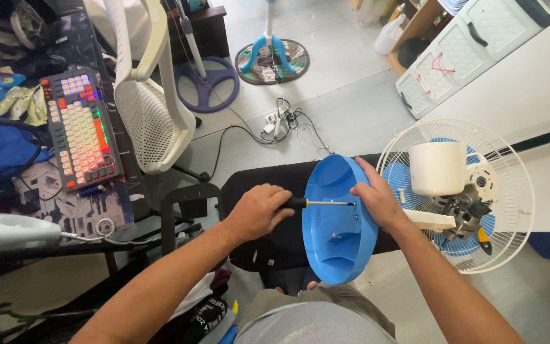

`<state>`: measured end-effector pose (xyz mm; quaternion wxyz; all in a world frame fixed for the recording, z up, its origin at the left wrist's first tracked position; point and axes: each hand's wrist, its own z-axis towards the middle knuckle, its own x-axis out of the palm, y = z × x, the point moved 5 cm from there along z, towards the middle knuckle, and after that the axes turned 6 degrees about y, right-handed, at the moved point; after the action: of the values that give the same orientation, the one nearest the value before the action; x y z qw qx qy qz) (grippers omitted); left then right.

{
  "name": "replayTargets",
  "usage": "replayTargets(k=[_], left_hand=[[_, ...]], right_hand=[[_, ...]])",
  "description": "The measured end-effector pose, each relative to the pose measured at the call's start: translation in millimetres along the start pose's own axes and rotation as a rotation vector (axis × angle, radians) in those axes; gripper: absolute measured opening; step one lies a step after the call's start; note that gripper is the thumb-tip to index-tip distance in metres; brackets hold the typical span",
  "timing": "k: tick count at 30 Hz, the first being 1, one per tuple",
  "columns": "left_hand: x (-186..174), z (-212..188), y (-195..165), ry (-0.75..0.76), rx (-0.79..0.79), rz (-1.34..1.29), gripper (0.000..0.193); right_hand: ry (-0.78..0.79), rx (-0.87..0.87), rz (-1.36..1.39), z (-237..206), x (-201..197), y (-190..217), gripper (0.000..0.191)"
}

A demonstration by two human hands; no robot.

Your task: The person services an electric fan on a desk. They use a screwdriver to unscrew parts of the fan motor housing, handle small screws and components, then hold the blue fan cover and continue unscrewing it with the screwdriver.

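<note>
in the head view we look down at our two arms over a black seat (268, 191). our left hand (259, 210) is closed around the black handle of a screwdriver (319, 203), and the thin metal shaft goes to the right, across the hollow inside of a blue round fan base (337, 220). the tip reaches the far inner wall of the base, near our right hand. our right hand (377, 200) is clamped on the right rim of this blue base, fingers over the edge, and holds it tilted on its side. just to the right of the base lies a white fan grille (510, 185) with blue blades behind it and a white motor housing (438, 167) in the middle. on the left, a table (106, 204) carries a lit keyboard (81, 130). a white mesh chair (151, 114) stands on the floor beside the table.
</note>
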<state>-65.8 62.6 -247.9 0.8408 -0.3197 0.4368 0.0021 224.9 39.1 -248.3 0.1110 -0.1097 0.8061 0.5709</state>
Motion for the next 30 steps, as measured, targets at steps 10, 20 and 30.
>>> replayTargets(k=[10,20,30], left_hand=[[11.4,15.7,15.7,0.202,-0.287,-0.209,0.027],[14.8,19.1,28.6,0.348,-0.463,-0.548,0.042],[20.7,11.5,28.9,0.233,-0.445,-0.517,0.027]], right_hand=[[0.0,-0.024,0.04,1.7,-0.7,-2.4,0.084],[-0.002,-0.015,-0.026,-1.8,-5.1,-3.6,0.083],[0.014,-0.027,-0.002,-5.4,-3.7,-1.9,0.083]])
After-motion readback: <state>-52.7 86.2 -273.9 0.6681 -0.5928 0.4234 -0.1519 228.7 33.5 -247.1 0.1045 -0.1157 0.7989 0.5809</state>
